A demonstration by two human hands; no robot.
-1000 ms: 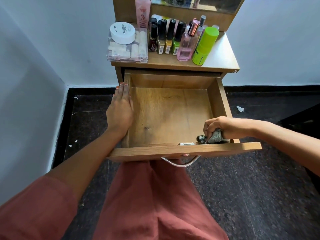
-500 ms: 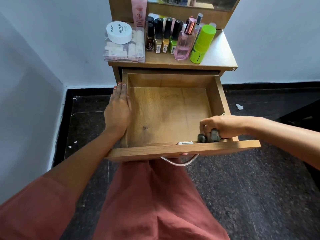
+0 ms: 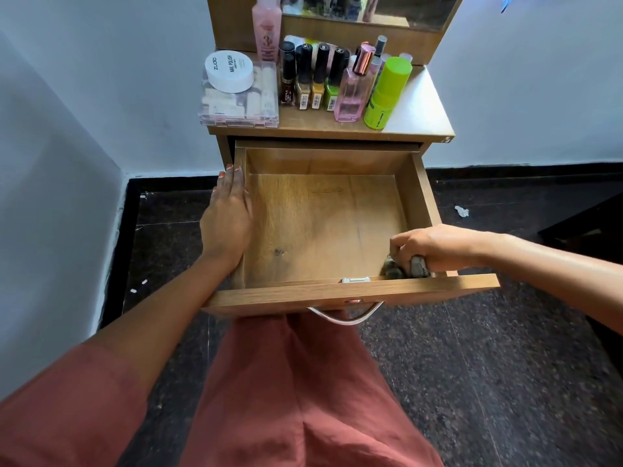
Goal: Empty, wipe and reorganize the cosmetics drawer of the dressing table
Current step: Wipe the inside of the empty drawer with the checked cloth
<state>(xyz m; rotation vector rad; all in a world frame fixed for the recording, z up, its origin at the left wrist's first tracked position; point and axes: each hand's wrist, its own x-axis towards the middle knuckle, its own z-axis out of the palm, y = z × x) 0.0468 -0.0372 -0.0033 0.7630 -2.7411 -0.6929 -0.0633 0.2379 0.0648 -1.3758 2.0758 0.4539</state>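
Note:
The wooden drawer [image 3: 350, 293] of the dressing table is pulled out, and nothing lies on its floor but the cloth. My left hand [image 3: 226, 219] lies flat with straight fingers along the drawer's left wall. My right hand [image 3: 435, 246] grips a crumpled grey cloth [image 3: 406, 268] in the drawer's near right corner, against the front panel. The cosmetics stand on the tabletop [image 3: 416, 117]: a clear box [image 3: 240, 102] with a white jar [image 3: 229, 70] on it, several nail polish bottles [image 3: 317, 79], a pink perfume bottle [image 3: 354, 87] and a green bottle [image 3: 387, 92].
A tall pink bottle [image 3: 267, 25] and a mirror [image 3: 371, 8] stand at the table's back. A metal handle [image 3: 344, 316] hangs from the drawer front above my rust-coloured lap. A dark speckled floor [image 3: 488, 365] surrounds the table, with a white wall close on the left.
My right hand with the cloth has shifted slightly left along the drawer's front inner edge. My left hand has stayed on the left wall.

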